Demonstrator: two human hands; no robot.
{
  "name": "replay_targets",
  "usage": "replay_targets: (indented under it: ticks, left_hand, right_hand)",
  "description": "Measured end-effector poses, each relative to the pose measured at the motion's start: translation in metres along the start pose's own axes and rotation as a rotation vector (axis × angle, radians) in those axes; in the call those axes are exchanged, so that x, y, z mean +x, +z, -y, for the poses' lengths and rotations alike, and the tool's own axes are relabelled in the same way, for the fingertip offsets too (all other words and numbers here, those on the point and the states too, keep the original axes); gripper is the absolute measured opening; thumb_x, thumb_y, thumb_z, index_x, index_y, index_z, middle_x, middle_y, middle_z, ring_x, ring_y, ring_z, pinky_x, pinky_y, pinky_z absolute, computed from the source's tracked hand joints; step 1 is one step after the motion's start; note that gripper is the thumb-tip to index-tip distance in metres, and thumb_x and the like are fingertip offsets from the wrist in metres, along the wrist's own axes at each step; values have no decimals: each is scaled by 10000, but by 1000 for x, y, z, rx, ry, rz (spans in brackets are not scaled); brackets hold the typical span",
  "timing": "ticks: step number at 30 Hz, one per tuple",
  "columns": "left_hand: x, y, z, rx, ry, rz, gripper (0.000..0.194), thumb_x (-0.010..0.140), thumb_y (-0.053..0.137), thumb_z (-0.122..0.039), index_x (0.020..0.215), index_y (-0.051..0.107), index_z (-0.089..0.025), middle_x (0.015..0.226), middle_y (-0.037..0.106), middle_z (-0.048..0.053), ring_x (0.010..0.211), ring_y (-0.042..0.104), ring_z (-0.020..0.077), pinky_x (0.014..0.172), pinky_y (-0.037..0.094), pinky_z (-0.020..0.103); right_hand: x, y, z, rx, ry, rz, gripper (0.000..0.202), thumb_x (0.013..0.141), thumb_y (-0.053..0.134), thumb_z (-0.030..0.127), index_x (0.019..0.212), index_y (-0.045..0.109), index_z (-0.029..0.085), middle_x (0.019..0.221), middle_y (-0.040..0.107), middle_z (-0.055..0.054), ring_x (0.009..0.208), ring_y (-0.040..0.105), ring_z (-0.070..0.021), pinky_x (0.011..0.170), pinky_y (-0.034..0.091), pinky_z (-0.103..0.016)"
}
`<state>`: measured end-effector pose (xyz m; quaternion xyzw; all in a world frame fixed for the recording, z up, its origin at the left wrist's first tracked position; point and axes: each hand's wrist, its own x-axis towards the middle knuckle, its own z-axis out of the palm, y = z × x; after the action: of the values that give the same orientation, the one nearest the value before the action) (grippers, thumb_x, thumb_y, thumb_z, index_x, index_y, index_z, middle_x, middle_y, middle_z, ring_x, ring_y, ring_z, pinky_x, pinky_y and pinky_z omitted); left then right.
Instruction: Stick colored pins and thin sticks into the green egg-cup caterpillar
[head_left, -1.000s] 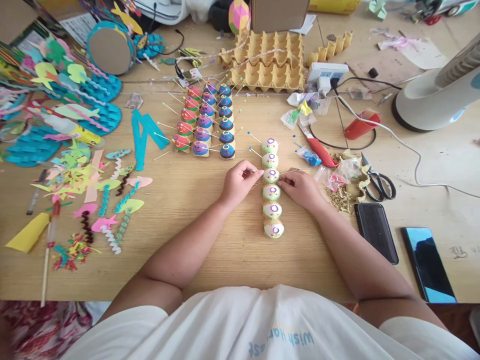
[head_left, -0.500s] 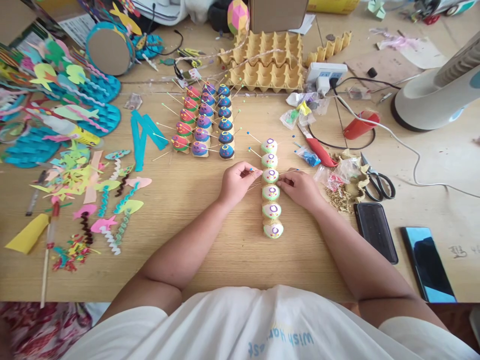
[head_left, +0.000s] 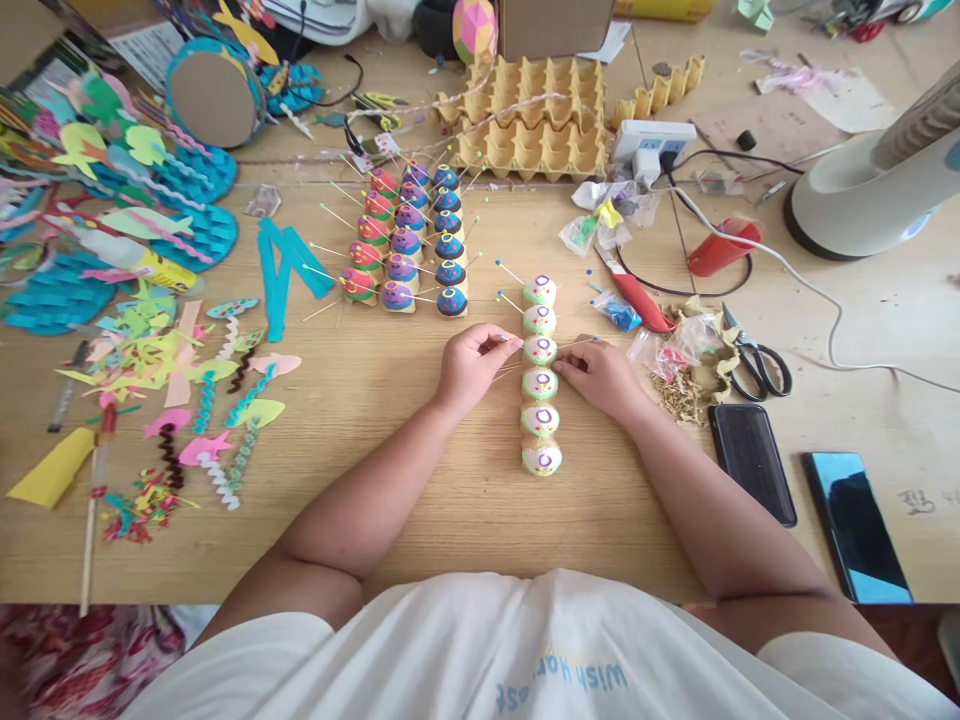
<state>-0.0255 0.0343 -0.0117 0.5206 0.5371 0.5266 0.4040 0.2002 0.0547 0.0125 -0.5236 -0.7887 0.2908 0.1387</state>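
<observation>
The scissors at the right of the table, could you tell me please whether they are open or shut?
Shut: the scissors lie flat with blades together, black handles side by side.

Egg trays (head_left: 536,115) at the far edge, a power strip (head_left: 654,140) beside them, scissors (head_left: 757,362) and two phones (head_left: 752,462) right, paper cutouts (head_left: 187,385) left, fan base (head_left: 862,195) far right
</observation>
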Motion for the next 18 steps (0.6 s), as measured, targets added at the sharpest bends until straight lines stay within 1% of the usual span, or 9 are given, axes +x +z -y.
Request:
replay_targets:
  ticks: [5, 11, 18]
  left_hand:
    - [0, 0, 1, 7, 4, 2, 290, 819, 824, -490, 796, 749, -211, 828, 795, 26, 774, 725, 165, 763, 591, 307]
    - [0, -1, 6, -21, -6, -11, 280, 828, 823, -483, 820, 748, -214, 841, 797, 27, 787, 728, 166, 777, 589, 307]
    - [0, -1, 4, -19, 0, -15, 246, 825, 828, -448, 811, 751, -214, 836, 797, 23, 776, 723, 162, 764, 583, 301]
  right_hand:
    - [0, 0, 0, 2, -2, -6, 170, 938, 643, 309, 839, 739, 210, 767, 652, -38, 711, 538, -184, 655, 332, -328]
    - [0, 0, -1, 12, 1, -6, 156, 938, 644, 307, 863, 740, 210, 766, 643, -36, 723, 548, -185, 657, 333, -329]
    - [0, -1, 0, 8, 7, 1, 167, 942, 636, 307, 833, 722, 214, 769, 643, -35, 721, 543, -182, 647, 313, -329]
